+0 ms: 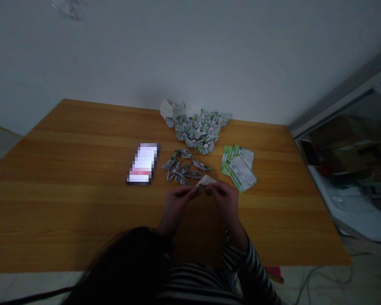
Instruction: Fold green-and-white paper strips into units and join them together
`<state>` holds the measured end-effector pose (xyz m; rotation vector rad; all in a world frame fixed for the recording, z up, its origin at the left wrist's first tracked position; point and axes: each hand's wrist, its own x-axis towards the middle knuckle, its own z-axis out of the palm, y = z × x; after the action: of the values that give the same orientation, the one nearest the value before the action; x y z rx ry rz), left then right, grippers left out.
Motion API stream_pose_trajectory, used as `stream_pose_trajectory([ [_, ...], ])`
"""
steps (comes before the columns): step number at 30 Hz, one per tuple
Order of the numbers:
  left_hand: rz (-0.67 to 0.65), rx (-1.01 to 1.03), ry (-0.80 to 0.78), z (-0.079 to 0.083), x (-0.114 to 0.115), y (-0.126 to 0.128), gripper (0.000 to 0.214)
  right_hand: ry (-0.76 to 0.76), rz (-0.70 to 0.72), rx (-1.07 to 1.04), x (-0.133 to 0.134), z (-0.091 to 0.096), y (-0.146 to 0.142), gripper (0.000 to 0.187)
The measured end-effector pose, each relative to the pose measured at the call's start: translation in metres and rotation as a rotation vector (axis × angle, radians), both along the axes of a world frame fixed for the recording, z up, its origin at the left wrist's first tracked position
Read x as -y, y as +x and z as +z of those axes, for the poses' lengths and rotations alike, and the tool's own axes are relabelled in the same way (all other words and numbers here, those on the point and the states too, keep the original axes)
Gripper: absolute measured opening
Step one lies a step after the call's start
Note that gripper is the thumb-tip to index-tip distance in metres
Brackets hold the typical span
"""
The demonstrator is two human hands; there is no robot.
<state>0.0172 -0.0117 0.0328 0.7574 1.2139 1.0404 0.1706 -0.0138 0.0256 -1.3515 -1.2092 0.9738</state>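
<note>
- Left hand [178, 204]: fingers curled inward, pinching the near end of a printed paper slip [206, 181].
- Right hand [222, 200]: narrow pinch on the same slip, fingertips close to those of the left hand. The slip is held just above the wooden table [82, 216], in front of the other paper items.
- Folded paper pieces [181, 167]: small, pointed, lying loose just beyond the hands.
- Assembled folded-paper mass [200, 130]: green-and-white, at the far side of the table, with white folded paper [173, 109] touching its far left end.
- Green-edged printed leaflets [238, 167]: fanned in an overlapping group right of the hands. The print is too small to read; no brand can be made out.
- Smartphone [142, 163]: lying left of the folded pieces, screen lit. Its display is pixelated, showing a red band; no writing is legible.
</note>
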Motion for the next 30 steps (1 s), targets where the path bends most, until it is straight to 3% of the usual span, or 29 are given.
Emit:
stream_pose_trajectory([
  [14,0.221,0.147,-0.051,-0.003,0.003,0.003,0.016,-0.138,-0.089,-0.193,-0.004,0.017,-0.021,0.011],
  [23,0.256,0.237,-0.062,-0.011,0.0,0.001,0.031,-0.145,-0.132,-0.332,-0.005,0.012,-0.025,0.028],
  [26,0.141,0.172,-0.06,-0.01,-0.004,-0.004,0.037,-0.106,-0.086,-0.26,-0.005,0.011,-0.02,0.034],
  [30,-0.203,0.007,0.022,-0.005,-0.01,-0.011,0.03,-0.091,0.116,-0.118,-0.006,0.01,-0.009,0.033],
])
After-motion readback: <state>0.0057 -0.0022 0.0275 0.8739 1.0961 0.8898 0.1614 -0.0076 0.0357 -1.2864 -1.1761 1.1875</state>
